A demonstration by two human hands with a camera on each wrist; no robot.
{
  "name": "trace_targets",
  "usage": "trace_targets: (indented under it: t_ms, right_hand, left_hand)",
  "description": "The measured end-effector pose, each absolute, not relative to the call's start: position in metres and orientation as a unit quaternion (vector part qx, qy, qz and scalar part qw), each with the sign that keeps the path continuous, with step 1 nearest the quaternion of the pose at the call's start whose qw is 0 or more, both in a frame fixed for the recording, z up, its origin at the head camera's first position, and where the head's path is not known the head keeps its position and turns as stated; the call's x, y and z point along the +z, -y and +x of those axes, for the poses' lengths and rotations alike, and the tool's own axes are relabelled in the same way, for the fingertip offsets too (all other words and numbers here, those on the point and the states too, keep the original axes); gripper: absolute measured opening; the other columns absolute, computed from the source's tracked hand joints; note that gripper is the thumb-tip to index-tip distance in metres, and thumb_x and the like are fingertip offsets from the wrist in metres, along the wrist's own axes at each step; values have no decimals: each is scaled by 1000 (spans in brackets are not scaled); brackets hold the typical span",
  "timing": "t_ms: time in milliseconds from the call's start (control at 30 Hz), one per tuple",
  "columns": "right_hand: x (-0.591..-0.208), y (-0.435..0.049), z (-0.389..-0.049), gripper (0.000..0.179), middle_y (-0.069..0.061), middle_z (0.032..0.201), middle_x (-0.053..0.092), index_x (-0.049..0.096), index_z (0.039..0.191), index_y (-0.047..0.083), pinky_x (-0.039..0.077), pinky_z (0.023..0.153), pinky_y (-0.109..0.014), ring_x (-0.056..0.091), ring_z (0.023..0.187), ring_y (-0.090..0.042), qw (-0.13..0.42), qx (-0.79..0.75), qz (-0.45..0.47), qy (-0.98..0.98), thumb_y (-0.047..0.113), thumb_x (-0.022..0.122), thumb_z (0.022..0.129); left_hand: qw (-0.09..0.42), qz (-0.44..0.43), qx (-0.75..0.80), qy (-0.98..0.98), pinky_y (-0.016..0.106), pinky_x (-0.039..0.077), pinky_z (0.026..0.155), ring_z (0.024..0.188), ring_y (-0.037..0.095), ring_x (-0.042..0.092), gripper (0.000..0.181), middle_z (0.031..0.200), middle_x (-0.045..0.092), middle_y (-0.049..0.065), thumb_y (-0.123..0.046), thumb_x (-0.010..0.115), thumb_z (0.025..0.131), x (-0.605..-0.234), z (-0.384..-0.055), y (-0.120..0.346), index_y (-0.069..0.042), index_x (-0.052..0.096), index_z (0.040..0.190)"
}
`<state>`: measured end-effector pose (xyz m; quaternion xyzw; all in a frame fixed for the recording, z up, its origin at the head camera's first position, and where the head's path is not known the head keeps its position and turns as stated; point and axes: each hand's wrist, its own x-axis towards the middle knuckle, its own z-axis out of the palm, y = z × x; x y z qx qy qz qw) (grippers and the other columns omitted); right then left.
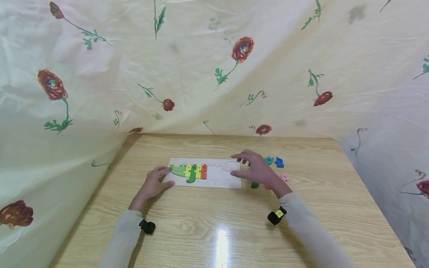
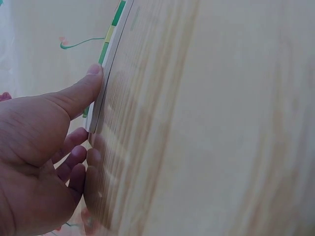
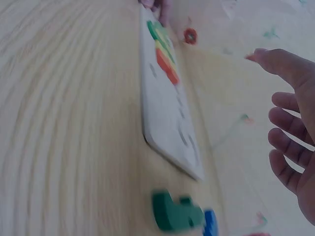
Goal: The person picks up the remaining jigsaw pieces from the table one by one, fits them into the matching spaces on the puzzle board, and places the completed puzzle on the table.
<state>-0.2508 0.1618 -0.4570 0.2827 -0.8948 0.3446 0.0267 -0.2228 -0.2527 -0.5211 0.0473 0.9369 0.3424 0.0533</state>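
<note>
A white puzzle board [image 1: 214, 182] lies flat on the table with a crocodile outline. Its left part carries a green crocodile head [image 1: 178, 170], yellow and green body pieces and an orange-red piece [image 1: 204, 172]; the right part shows bare outline. At the board's left end, my left hand [image 1: 155, 183] holds the edge, thumb [image 2: 88, 88] against it in the left wrist view. Above the right end hovers my right hand [image 1: 255, 169], thumb and index finger apart, nothing visible between them. In the right wrist view its fingers curve loosely beside the board [image 3: 165, 118].
Right of the board lie loose pieces: a teal piece [image 1: 269, 160], a blue piece [image 1: 279, 162], a pink piece [image 1: 284, 177] and a green piece [image 3: 172, 211]. A red one is partly hidden by my right wrist. Flowered cloth [image 1: 201, 74] surrounds the wooden table [image 1: 187, 223].
</note>
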Motion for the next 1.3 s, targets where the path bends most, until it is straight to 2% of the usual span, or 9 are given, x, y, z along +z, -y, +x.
trace_targets:
  t_ms: [200,333,500,667,767,967,1300]
  right_hand:
    - [-449,-199,-246,57,-1,104,66,69,132,12,50,70,-33,60,88,-23,67,336,267,901,39,85,84]
    - [-445,-223,-239,55,1,104,66,70,131,13,52,71,-33,59,88,-16,84,336,251,904,37,86,83]
    - [-447,-251,-231,53,2,100,64,70,130,13,50,68,-31,57,84,-17,101,324,239,910,33,86,83]
    - [-454,-275,-221,56,3,99,63,69,133,13,52,72,-40,54,87,-12,106,312,220,918,33,86,84]
    - [-459,-287,-217,57,0,102,64,67,135,13,53,73,-44,55,90,-15,103,309,206,923,34,85,85]
    - [-471,-305,-210,57,-12,107,66,66,136,9,53,74,-44,60,94,-29,84,311,177,930,35,82,88]
    - [-490,-324,-206,65,-14,110,66,64,137,6,52,74,-38,61,94,-28,58,298,154,940,40,83,86]
  left_hand:
    - [53,51,342,-937,64,31,114,140,44,30,67,158,36,23,-27,75,94,-520,-222,253,-12,47,153]
    - [54,51,344,-936,64,30,114,141,44,29,67,159,36,22,-26,76,94,-521,-222,253,-12,47,154]
    - [55,51,346,-935,64,30,114,141,44,29,68,159,36,22,-27,76,94,-521,-222,252,-12,47,154]
    - [55,49,345,-936,64,30,114,141,44,29,68,159,36,23,-27,76,94,-521,-222,252,-12,47,154]
    - [54,49,345,-936,64,30,114,141,44,30,68,158,36,23,-27,76,94,-521,-222,252,-12,47,153]
    - [53,52,343,-936,64,31,114,141,45,29,68,158,36,23,-27,76,94,-520,-220,253,-12,47,154]
    - [55,50,347,-935,64,30,114,141,44,29,68,159,36,22,-27,76,94,-518,-220,252,-12,47,154]
